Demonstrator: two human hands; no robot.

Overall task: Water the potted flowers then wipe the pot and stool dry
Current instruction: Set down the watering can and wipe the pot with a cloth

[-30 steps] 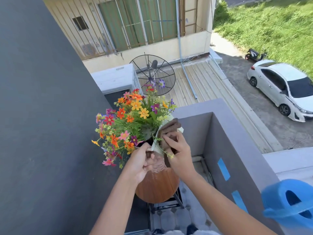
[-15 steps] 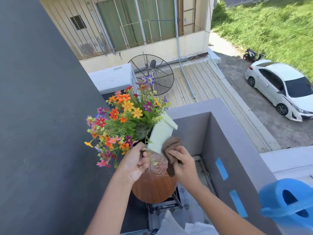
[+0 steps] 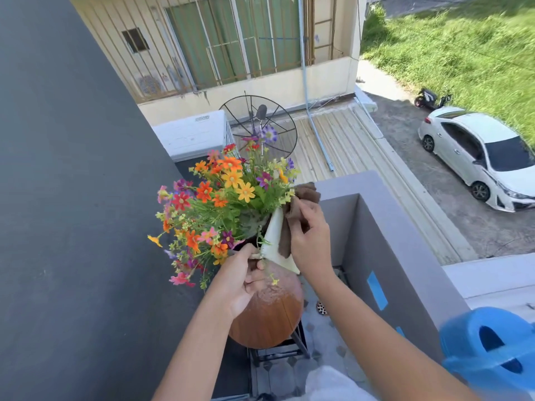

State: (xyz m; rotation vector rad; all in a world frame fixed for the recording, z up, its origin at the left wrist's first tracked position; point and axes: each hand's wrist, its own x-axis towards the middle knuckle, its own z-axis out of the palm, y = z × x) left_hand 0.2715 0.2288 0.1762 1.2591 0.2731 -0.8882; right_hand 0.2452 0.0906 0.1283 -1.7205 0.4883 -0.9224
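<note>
A white square pot (image 3: 275, 241) full of orange, red, pink and purple flowers (image 3: 223, 204) is tilted to the left and held up over a round wooden stool (image 3: 269, 316). My left hand (image 3: 243, 280) grips the pot's near bottom corner. My right hand (image 3: 308, 235) presses a brown cloth (image 3: 298, 204) against the pot's right side, near the rim. The stool top glistens with water drops.
A dark wall (image 3: 72, 227) rises close on the left. A grey parapet (image 3: 385, 215) with blue tape marks runs on the right, and a blue watering can (image 3: 492, 348) sits on it at the lower right. Tiled floor with a drain (image 3: 322, 308) lies below.
My right hand has slid the cloth up the pot's side, from the lower part to near the rim. The pot stays tilted in my left hand.
</note>
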